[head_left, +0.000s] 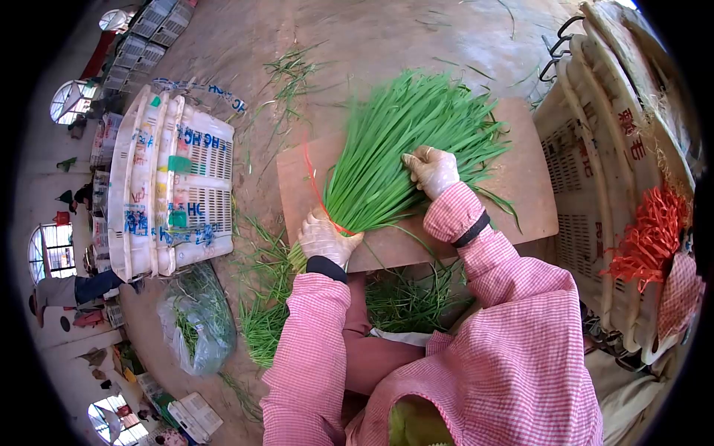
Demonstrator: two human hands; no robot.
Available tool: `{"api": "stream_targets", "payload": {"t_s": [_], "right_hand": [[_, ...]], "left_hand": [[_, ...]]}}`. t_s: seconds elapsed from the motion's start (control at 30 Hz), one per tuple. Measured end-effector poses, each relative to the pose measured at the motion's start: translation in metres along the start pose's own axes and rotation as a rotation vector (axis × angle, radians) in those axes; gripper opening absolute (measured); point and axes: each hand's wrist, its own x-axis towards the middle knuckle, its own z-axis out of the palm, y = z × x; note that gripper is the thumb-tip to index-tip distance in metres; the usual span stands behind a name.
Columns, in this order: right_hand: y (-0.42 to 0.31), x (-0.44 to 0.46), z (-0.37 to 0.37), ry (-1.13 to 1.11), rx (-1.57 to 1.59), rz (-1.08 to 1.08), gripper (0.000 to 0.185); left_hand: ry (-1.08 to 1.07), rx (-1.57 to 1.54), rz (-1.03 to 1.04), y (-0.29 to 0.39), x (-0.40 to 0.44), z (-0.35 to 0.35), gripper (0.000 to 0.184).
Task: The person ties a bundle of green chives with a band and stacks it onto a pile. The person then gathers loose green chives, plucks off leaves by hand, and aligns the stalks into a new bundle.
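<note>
A large bunch of garlic chives (416,149) lies fanned out on a brown board (532,178), leaf tips pointing away from me. My left hand (327,236), in a pale glove, is wrapped round the stem end. A red tie (316,182) runs by that hand, with one end standing up in a loop. On the right side of the leaves rests my right hand (433,171), also gloved, its fingers curled closed. Whatever is between those fingertips is hidden. Below the board, loose chives (409,301) lie near my legs.
White plastic crates (175,186) are stacked at left, beside a clear bag of greens (197,320). More crates (587,171) stand close on the right, with a bundle of red ties (647,238) hanging there. Loose chives (264,320) litter the floor. A person (74,290) is at far left.
</note>
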Motion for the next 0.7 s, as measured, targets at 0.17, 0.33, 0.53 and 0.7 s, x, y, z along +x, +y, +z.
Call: {"api": "stream_targets", "payload": {"t_s": [0.17,0.33,0.53,0.7], "right_hand": [[0.017,0.011,-0.094,0.388,0.322,-0.005,0.032],[-0.024,-0.075,0.012,0.022,-0.217,-0.246,0.052],[0.015,-0.027,-0.045,0.223,0.240,0.054,0.023],[0.054,-0.081,-0.001,-0.028,-0.250,-0.111,0.074]], "left_hand": [[-0.038,0.058,-0.013,0.000,0.002,0.001,0.080],[-0.115,0.093,-0.022,0.000,-0.001,-0.003,0.088],[-0.117,0.076,-0.032,0.000,-0.003,-0.001,0.088],[-0.122,0.035,-0.020,0.000,0.005,-0.003,0.087]]}}
